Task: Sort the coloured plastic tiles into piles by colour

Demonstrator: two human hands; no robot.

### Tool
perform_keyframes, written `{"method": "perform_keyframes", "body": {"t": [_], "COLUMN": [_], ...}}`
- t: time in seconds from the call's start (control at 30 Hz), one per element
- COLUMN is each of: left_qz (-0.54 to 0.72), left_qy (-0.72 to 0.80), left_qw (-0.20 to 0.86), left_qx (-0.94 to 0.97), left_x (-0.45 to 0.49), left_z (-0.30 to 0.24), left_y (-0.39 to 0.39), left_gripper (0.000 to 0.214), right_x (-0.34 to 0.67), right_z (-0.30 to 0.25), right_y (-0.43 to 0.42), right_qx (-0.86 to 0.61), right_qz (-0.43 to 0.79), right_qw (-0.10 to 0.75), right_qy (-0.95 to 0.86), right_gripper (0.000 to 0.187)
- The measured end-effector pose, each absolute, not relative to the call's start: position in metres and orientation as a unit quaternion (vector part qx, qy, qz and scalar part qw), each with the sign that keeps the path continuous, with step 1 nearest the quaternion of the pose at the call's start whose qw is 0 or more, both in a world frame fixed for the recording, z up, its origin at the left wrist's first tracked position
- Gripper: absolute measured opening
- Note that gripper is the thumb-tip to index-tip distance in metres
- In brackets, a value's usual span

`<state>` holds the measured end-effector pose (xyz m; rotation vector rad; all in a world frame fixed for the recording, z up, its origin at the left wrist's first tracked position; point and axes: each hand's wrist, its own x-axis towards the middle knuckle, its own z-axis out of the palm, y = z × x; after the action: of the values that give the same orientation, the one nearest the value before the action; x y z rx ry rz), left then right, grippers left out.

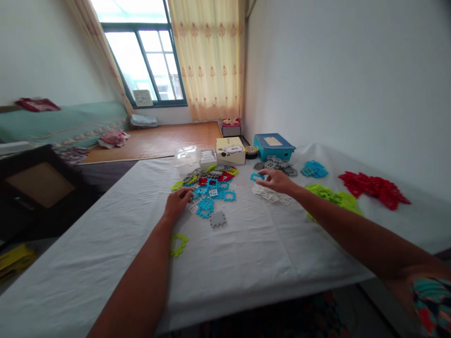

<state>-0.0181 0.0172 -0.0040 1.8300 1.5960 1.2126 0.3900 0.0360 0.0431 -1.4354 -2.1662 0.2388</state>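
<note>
My right hand (275,180) pinches a blue frame-shaped plastic tile (256,177) by its edge, just above a spread of white grid pieces (271,195). My left hand (178,203) is at the left side of a mixed pile, its fingers drawn together against blue tiles (206,206); what they grip is hidden. Red (226,177), lime, grey and white pieces lie in that pile too. A solid grey tile (217,219) with notched edges lies in front of it. Nearer me, a lime frame tile (179,245) rests beside my left forearm.
Sorted heaps of grey (276,164), blue (314,169), lime (333,199) and red pieces (373,188) lie to the right. Along the back stand a clear plastic box (186,157), a yellow carton (230,151) and a blue lidded box (274,147). A white cloth (246,267) covers the table.
</note>
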Motion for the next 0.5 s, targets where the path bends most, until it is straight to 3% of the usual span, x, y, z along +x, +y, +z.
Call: {"method": "perform_keyframes", "body": {"t": [0.27,0.5], "left_qz": [0.377,0.379], "left_qy": [0.606,0.608], "left_qw": [0.184,0.205], "left_qx": [0.675,0.667], "left_x": [-0.016,-0.018], "left_z": [0.003,0.004], "left_y": [0.016,0.016], "left_gripper": [0.039,0.042], "right_x": [0.592,0.636], "right_z": [0.029,0.013], "right_y": [0.069,0.077], "right_qx": [-0.768,-0.811], "right_qz": [0.017,0.042], "right_qw": [0.333,0.327], "right_qy": [-0.547,-0.483], "right_gripper": [0.041,0.030]}}
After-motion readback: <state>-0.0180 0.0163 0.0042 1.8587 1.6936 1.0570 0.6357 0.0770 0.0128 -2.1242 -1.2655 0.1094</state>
